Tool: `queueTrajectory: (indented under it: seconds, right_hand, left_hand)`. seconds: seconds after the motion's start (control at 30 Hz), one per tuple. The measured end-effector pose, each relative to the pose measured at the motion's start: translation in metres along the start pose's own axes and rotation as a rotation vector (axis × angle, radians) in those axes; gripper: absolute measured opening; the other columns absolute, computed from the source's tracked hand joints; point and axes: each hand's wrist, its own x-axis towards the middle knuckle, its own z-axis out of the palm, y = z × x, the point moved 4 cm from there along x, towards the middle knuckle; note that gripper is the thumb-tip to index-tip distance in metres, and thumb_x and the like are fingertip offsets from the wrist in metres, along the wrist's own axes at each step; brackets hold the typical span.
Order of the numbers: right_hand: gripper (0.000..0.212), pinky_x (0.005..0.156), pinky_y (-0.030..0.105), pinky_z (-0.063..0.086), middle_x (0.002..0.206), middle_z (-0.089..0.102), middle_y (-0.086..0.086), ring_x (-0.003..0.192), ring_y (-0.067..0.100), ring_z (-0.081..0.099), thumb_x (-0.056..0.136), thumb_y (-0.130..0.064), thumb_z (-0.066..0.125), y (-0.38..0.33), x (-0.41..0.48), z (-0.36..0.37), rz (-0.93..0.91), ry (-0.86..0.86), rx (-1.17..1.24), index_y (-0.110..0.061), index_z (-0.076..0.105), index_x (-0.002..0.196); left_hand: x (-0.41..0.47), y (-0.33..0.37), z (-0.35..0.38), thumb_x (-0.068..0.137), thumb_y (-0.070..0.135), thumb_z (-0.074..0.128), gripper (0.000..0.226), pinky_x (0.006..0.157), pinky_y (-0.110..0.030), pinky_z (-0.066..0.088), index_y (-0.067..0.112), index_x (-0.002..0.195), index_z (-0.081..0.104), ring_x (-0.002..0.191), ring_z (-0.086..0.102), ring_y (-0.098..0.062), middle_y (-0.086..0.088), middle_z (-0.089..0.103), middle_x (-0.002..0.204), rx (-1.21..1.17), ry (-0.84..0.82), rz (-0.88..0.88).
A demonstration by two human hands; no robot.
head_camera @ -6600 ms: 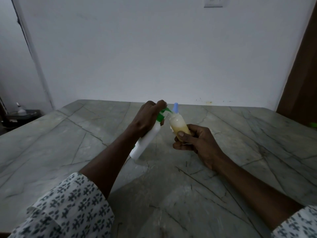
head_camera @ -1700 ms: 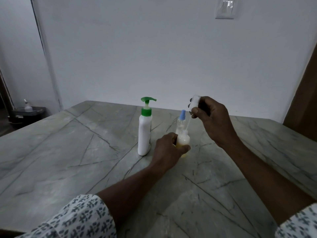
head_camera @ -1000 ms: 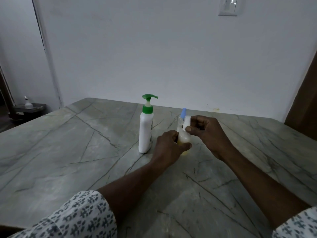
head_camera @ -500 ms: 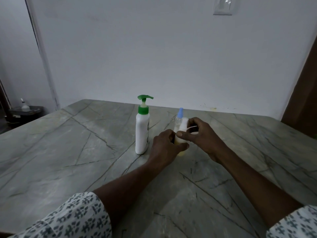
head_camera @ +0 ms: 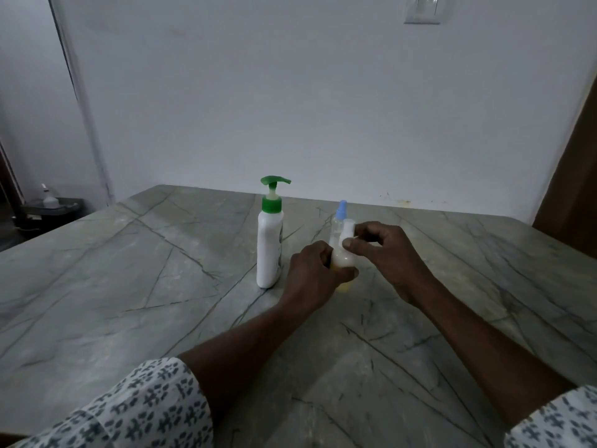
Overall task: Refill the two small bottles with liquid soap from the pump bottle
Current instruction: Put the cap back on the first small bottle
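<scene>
A white pump bottle (head_camera: 270, 247) with a green pump head stands upright on the marble table (head_camera: 129, 286). Just to its right my left hand (head_camera: 311, 274) grips a small clear bottle (head_camera: 343, 261) holding pale yellow soap, standing on the table. My right hand (head_camera: 386, 253) pinches a white cap (head_camera: 348, 231) at the top of that bottle. Directly behind it stands a second small bottle with a blue cap (head_camera: 341, 210), mostly hidden.
A white wall runs along the table's far edge. A brown door (head_camera: 575, 195) is at the right. Off the table at far left sits a dark stand (head_camera: 48, 210) with a small white bottle on it.
The pump bottle went from tilted in my left hand to standing on the table. My right hand brought the white cap down from above onto the small bottle, which my left hand now steadies.
</scene>
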Motion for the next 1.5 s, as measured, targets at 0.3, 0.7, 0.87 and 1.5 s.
queueTrajectory:
  seconds: [0.3, 0.7, 0.87, 1.5]
  right_hand:
    - [0.026, 0.093, 0.041, 0.054, 0.109, 0.071, 0.001, 0.104, 0.019, 0.066, 0.085, -0.017, 0.070, 0.003, -0.001, 0.005, 0.008, -0.065, 0.114, -0.021, 0.069, 0.111]
    - [0.021, 0.091, 0.040, 0.055, 0.103, 0.072, 0.007, 0.099, 0.022, 0.066, 0.083, -0.014, 0.072, -0.001, -0.003, 0.006, 0.001, -0.058, 0.134, -0.017, 0.071, 0.104]
    - [0.032, 0.071, 0.029, 0.054, 0.089, 0.068, 0.012, 0.078, 0.017, 0.063, 0.074, -0.029, 0.081, -0.001, -0.002, 0.012, 0.010, 0.007, 0.008, -0.006, 0.065, 0.090]
    - [0.012, 0.082, 0.043, 0.053, 0.090, 0.069, 0.012, 0.085, 0.026, 0.063, 0.080, -0.020, 0.076, -0.002, -0.002, 0.002, -0.013, -0.037, 0.006, -0.015, 0.069, 0.088]
  left_hand:
    - [0.000, 0.000, 0.000, 0.077, 0.035, 0.083, 0.035, 0.057, -0.013, 0.035, 0.023, 0.097, 0.058, 0.070, 0.055, 0.001, 0.010, 0.061, 0.086, -0.011, -0.008, -0.003]
    - [0.000, 0.000, 0.001, 0.076, 0.035, 0.084, 0.036, 0.056, -0.013, 0.035, 0.022, 0.095, 0.057, 0.067, 0.054, 0.001, 0.008, 0.062, 0.087, 0.005, 0.001, 0.007]
    - [0.000, 0.000, 0.001, 0.075, 0.037, 0.084, 0.038, 0.058, -0.014, 0.040, 0.021, 0.102, 0.062, 0.071, 0.057, 0.001, 0.010, 0.065, 0.087, 0.018, 0.013, 0.011]
    - [-0.001, 0.001, 0.000, 0.076, 0.035, 0.084, 0.034, 0.053, -0.011, 0.033, 0.023, 0.093, 0.057, 0.064, 0.052, 0.003, 0.014, 0.057, 0.077, 0.032, 0.011, 0.006]
